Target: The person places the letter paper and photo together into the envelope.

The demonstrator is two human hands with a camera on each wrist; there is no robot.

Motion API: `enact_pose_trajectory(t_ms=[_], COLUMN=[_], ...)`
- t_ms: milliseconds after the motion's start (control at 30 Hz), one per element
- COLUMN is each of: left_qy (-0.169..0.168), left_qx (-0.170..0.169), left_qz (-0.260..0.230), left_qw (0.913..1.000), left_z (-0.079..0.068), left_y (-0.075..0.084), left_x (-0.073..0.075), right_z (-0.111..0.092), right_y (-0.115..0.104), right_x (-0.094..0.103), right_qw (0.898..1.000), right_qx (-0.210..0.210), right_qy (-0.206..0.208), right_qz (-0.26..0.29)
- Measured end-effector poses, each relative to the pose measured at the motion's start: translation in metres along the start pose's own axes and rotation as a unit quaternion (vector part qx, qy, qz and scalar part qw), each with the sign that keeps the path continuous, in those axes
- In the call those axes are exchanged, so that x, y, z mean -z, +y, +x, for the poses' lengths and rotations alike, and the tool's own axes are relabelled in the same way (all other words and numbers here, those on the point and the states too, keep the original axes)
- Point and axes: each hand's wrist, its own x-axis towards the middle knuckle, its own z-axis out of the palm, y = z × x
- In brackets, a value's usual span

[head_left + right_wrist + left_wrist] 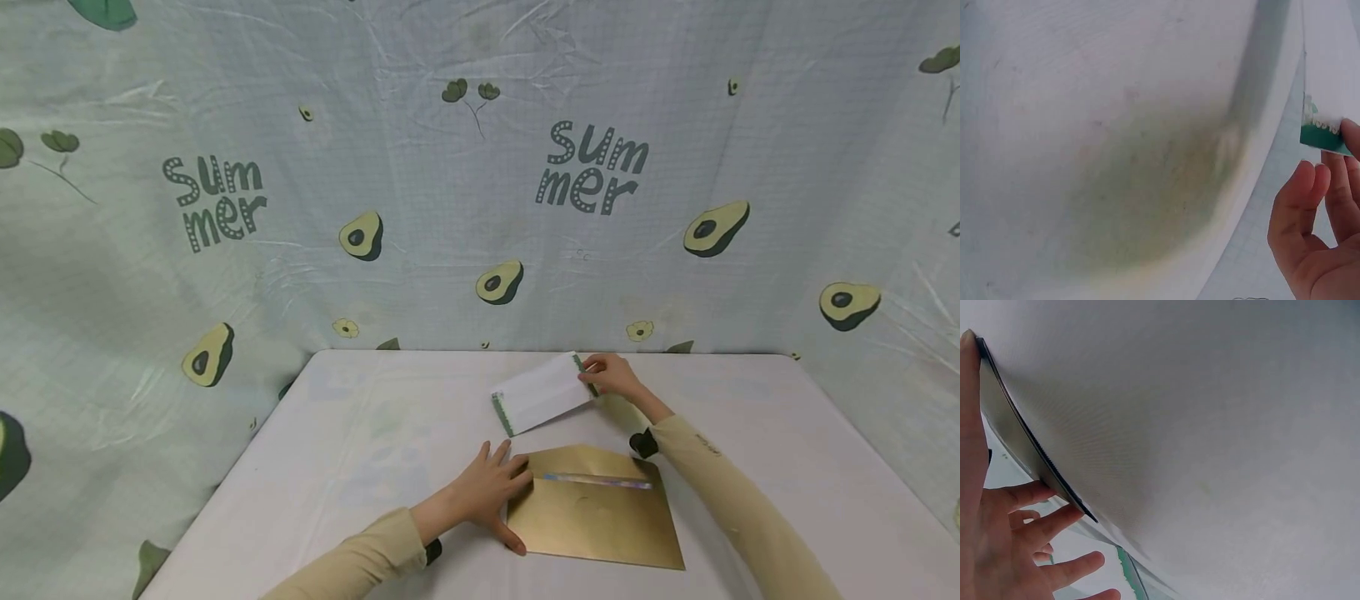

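A gold envelope [592, 521] lies on the table with its flap side up and a shiny multicoloured strip along the flap. My left hand [487, 487] rests at its left edge, fingers spread and thumb at the near corner. In the left wrist view, two fingertips touch the envelope's rim [1038, 447]. Beyond the envelope, my right hand [611, 375] pinches the right end of a white card [543, 396] with green bands at both short ends. The card is tilted, its left end lower. In the right wrist view, the thumb lies over the card's green band [1322, 139].
The white-covered table [360, 467] ends at a back edge near the right hand. Behind it hangs a pale curtain [420, 183] printed with avocados and lettering. A black wrist strap part [643, 443] sits by the right sleeve, over the envelope's far right corner.
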Motion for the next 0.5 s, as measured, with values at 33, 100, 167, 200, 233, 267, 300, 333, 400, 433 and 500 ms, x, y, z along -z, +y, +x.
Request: enact_pose_trajectory(t_ms=[33,100,167,200,233,267,300,333,400,433,500], left_qy=[-0.001,-0.005,-0.010,-0.011,-0.012,-0.012,-0.011,-0.010,-0.007,-0.006,-0.004], left_qx=[0.000,0.001,0.002,0.002,0.002,0.002,0.002,0.002,0.002,0.002,0.003], left_qz=[-0.001,-0.003,-0.005,-0.006,-0.006,-0.005,-0.005,-0.004,-0.006,-0.006,-0.008], left_qw=[1.0000,1.0000,0.9999,0.9999,0.9999,0.9999,0.9999,0.9999,1.0000,1.0000,1.0000], left_z=[0.000,0.001,0.001,0.001,0.001,0.001,0.001,0.001,0.001,0.001,0.001], left_y=[0.000,0.000,0.000,-0.001,0.000,0.000,0.000,0.000,0.000,0.000,-0.001], left_x=[0.000,-0.001,-0.002,-0.003,-0.003,-0.003,-0.003,-0.003,-0.003,-0.002,-0.002], right_z=[-0.001,-0.002,-0.004,-0.005,-0.006,-0.008,-0.009,-0.010,-0.013,-0.015,-0.018], right_y=[-0.001,0.001,0.003,0.005,0.006,0.007,0.009,0.010,0.012,0.012,0.013], right_x=[0.002,0.004,0.006,0.007,0.008,0.009,0.009,0.010,0.012,0.013,0.015], right_qw=[1.000,0.999,0.997,0.995,0.994,0.992,0.990,0.989,0.988,0.987,0.985], right_qx=[-0.009,-0.022,-0.028,-0.029,-0.029,-0.031,-0.029,-0.029,-0.026,-0.025,-0.026], right_qy=[-0.008,-0.022,-0.043,-0.053,-0.064,-0.070,-0.078,-0.084,-0.095,-0.099,-0.104], right_qz=[0.012,0.036,0.060,0.074,0.088,0.101,0.110,0.115,0.123,0.126,0.134])
